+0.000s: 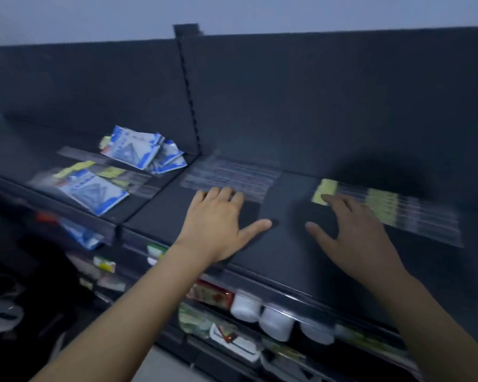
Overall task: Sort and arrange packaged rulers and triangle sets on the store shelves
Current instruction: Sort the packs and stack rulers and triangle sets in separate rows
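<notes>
A row of clear packaged rulers (232, 175) lies flat at the back of the dark top shelf (282, 244). My left hand (221, 219) lies flat with its fingertips on that row's near edge. To the right, a second batch of clear rulers with yellow labels (392, 210) lies fanned out. My right hand (351, 230) is spread flat, its fingertips touching the yellow end of that batch. On the left shelf section sits a loose pile of blue-and-white triangle set packs (144, 153), and one more triangle pack (94, 191) lies near the front edge.
A slotted upright (189, 89) divides the dark back panel. Lower shelves hold white jars (276, 321), a red pack (213, 295) and other small packaged goods. More clear rulers (89, 155) lie beside the triangle packs. The picture is blurred.
</notes>
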